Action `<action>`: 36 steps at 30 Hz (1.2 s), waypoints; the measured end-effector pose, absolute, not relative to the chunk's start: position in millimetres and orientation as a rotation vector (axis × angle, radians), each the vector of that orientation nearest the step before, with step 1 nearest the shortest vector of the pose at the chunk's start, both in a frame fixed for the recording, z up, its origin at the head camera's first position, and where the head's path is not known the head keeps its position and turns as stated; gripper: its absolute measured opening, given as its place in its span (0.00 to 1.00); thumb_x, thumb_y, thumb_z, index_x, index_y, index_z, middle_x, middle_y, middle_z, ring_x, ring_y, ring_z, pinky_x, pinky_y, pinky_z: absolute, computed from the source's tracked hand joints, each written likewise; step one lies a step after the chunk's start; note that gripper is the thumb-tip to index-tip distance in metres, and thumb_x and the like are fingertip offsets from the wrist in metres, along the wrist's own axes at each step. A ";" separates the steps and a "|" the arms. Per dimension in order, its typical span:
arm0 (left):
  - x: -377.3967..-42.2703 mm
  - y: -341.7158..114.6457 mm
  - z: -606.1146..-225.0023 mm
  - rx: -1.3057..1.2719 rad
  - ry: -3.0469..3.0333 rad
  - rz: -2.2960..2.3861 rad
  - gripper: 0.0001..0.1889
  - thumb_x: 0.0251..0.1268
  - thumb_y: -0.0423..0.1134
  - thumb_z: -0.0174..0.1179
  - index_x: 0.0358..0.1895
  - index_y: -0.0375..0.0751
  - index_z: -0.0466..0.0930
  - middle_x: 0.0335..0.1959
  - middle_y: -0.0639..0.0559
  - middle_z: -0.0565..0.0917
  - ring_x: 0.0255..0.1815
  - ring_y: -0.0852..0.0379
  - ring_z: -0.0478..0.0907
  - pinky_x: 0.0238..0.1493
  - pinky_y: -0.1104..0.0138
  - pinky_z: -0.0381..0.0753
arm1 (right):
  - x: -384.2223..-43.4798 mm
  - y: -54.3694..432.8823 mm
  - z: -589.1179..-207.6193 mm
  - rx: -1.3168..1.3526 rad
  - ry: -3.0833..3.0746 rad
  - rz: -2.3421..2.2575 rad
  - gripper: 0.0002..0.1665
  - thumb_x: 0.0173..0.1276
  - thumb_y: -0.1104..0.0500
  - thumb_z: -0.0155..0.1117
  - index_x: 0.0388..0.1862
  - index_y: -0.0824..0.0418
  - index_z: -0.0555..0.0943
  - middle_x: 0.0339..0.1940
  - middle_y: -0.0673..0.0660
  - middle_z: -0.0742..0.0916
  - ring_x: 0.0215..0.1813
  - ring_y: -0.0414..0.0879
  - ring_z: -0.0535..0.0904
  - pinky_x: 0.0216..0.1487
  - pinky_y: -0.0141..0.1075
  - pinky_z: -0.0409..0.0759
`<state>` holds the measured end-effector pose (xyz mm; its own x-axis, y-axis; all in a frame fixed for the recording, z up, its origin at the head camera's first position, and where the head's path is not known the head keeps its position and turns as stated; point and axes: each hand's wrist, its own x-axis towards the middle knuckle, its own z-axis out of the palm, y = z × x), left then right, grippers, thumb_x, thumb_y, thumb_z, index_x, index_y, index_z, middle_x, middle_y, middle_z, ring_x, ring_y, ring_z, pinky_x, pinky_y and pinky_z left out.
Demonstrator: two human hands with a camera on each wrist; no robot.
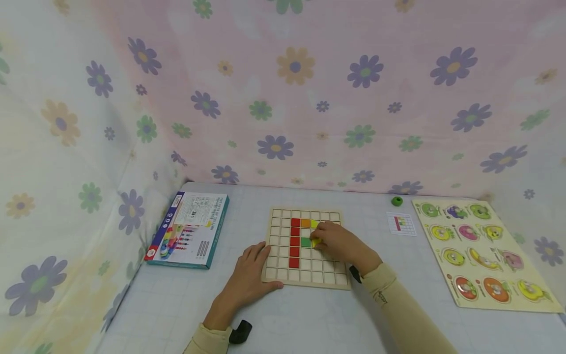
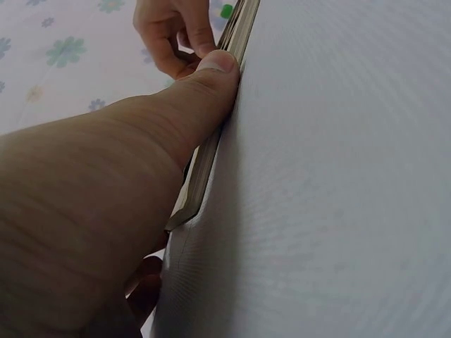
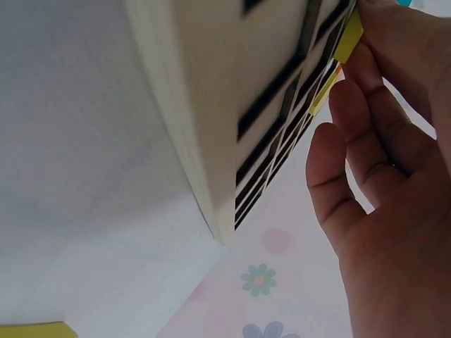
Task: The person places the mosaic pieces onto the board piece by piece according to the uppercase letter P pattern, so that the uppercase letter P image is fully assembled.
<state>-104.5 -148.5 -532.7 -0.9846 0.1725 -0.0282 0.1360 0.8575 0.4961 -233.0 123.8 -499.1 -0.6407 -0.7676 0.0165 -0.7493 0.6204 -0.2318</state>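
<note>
A wooden grid board (image 1: 309,278) lies flat on the table. Down one of its columns runs a line of several red tiles (image 1: 294,241); an orange tile (image 1: 305,223) and a yellow tile (image 1: 314,223) sit beside the upper end, and a green tile (image 1: 305,242) lower down. My right hand (image 1: 338,242) pinches another yellow tile (image 3: 349,36) between thumb and fingers, right at the square beside the green one. My left hand (image 1: 249,275) rests at the board's near-left corner, fingers extended along the left side and thumb against the front edge.
Left of the board lies a toy box (image 1: 187,231). To the right are a small card (image 1: 401,224) with a printed coloured grid, a green bead (image 1: 397,201) and a fruit puzzle board (image 1: 486,255). Flowered cloth (image 1: 309,118) walls off the back and sides.
</note>
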 end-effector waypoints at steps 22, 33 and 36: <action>-104.8 -148.6 -534.6 0.243 2.953 0.792 0.55 0.53 0.68 0.71 0.79 0.44 0.60 0.80 0.45 0.61 0.79 0.43 0.58 0.75 0.43 0.62 | -233.0 122.8 -491.1 -1.266 2.744 -0.385 0.14 0.65 0.56 0.74 0.49 0.56 0.90 0.46 0.51 0.88 0.52 0.49 0.81 0.57 0.43 0.81; -104.8 -148.7 -535.2 0.247 2.967 0.773 0.55 0.52 0.68 0.71 0.79 0.44 0.60 0.79 0.45 0.62 0.78 0.44 0.59 0.75 0.44 0.63 | -231.8 121.5 -490.3 -1.231 2.760 -0.397 0.14 0.65 0.57 0.74 0.49 0.56 0.90 0.44 0.51 0.88 0.52 0.48 0.81 0.58 0.43 0.81; -104.9 -148.5 -534.8 0.246 2.967 0.774 0.55 0.52 0.68 0.71 0.79 0.44 0.60 0.79 0.45 0.62 0.78 0.43 0.59 0.75 0.44 0.64 | -232.2 121.4 -490.2 -1.226 2.758 -0.408 0.14 0.64 0.57 0.74 0.49 0.56 0.90 0.44 0.50 0.88 0.52 0.48 0.81 0.58 0.42 0.81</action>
<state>-104.9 -148.5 -534.8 -0.9851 0.1705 -0.0230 0.1375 0.8608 0.4900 -232.2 121.4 -490.2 -0.6724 -0.7399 0.0209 -0.7144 0.6412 -0.2803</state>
